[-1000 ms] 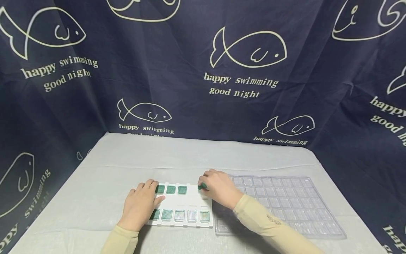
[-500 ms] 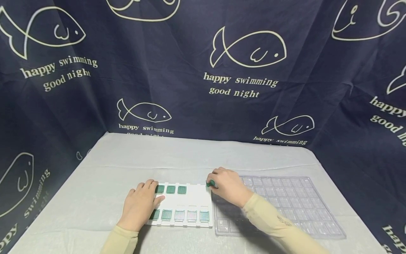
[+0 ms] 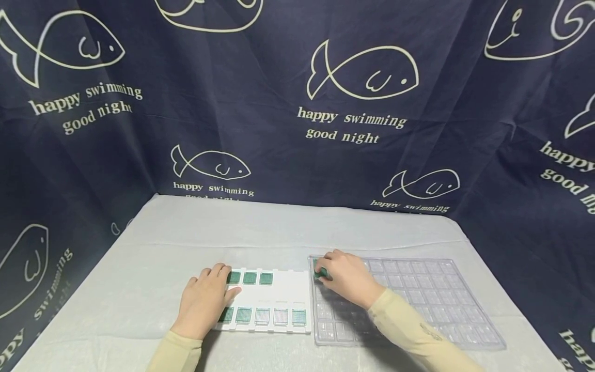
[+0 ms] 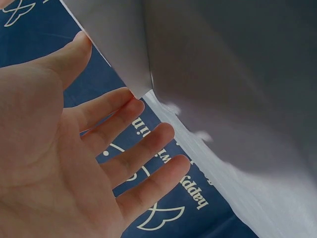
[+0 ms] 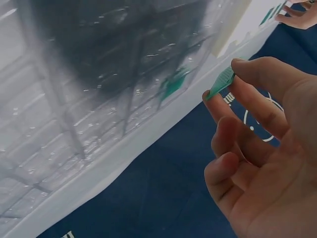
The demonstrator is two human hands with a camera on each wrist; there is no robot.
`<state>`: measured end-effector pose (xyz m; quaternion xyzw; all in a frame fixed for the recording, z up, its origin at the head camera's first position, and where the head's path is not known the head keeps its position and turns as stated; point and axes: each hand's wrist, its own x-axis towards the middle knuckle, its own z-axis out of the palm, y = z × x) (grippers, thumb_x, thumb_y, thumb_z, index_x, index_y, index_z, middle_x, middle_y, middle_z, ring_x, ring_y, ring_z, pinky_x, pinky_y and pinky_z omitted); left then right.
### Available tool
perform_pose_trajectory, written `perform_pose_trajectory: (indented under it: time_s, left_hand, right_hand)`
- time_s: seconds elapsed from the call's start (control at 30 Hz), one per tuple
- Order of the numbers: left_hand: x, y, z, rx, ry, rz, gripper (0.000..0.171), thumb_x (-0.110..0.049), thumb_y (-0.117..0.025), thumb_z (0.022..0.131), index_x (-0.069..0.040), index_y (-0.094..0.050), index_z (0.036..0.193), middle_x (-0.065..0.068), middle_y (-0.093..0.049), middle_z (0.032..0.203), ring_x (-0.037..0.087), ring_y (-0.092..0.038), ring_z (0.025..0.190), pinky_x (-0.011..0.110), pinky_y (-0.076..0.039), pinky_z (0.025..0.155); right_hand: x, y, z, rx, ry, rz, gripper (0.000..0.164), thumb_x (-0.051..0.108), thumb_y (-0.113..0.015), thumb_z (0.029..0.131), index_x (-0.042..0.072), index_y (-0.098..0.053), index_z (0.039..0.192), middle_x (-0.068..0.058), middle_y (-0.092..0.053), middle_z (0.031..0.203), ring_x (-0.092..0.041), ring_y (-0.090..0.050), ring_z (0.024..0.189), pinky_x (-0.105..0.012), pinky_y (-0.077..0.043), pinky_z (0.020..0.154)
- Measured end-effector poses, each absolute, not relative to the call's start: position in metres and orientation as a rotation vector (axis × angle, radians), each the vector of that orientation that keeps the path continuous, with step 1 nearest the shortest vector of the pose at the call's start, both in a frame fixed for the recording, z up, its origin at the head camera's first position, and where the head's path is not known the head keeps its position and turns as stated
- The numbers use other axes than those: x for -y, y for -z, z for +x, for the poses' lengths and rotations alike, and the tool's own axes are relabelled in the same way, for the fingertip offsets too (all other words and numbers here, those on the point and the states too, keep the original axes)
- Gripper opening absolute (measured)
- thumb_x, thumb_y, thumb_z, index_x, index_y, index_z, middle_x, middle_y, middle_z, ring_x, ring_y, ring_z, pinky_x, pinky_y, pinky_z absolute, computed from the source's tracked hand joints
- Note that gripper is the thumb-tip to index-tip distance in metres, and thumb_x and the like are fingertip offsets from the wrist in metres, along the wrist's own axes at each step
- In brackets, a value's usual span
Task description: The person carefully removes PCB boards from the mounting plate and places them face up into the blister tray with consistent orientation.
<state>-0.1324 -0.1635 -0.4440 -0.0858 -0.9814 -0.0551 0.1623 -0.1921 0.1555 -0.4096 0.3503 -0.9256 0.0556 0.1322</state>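
In the head view my left hand rests on the left end of a white slotted holder, its fingers extended. The left wrist view shows fingertips touching the holder's edge and corner. Green perforated circuit boards sit in two rows on the holder. My right hand is over the near-left part of a clear compartment tray, at its back left corner. Between thumb and index finger it pinches one small green circuit board. A green patch shows at the tray below; whether board or reflection, I cannot tell.
A white cloth covers the table. Behind it and at both sides hangs a dark blue curtain printed with fish. The tray lies just right of the holder, with a narrow gap between them.
My right hand has moved right with the pinched circuit board, from above the holder's back right corner to the tray's back left corner. The left hand has stayed in place.
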Motion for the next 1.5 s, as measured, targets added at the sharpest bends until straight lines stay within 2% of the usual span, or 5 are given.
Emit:
perform_pose_trajectory:
  time_s: [0.43,0.93,1.5]
  left_hand:
    - [0.164,0.444,-0.134,2.803,0.161,-0.243,0.054,-0.043,-0.076,0.087,-0.006,-0.065,0.125,0.010,-0.068,0.126,0.033,-0.066,0.108,0.048,-0.055,0.076]
    - [0.163,0.443,-0.133,2.807,0.160,-0.245,0.055,-0.044,-0.076,0.088,-0.005,-0.065,0.126,0.011,-0.068,0.126,0.032,-0.066,0.109,0.048,-0.055,0.077]
    - [0.162,0.441,-0.132,2.827,0.158,-0.239,0.055,-0.043,-0.075,0.088,-0.005,-0.065,0.126,0.011,-0.067,0.127,0.033,-0.066,0.109,0.048,-0.056,0.079]
  right_hand:
    - [-0.159,0.421,-0.194,2.758,-0.148,0.979,0.016,0.019,-0.086,0.080,0.020,-0.077,0.093,0.005,-0.074,0.091,-0.013,-0.069,0.082,-0.026,-0.058,0.065]
    - [-0.157,0.428,-0.198,2.770,-0.123,0.968,0.015,0.020,-0.086,0.081,0.021,-0.078,0.094,0.006,-0.075,0.095,-0.014,-0.070,0.087,-0.029,-0.060,0.073]
    - [-0.157,0.431,-0.195,2.733,-0.175,0.933,0.010,0.016,-0.084,0.082,0.023,-0.080,0.089,0.008,-0.074,0.087,-0.013,-0.073,0.080,-0.030,-0.059,0.070]
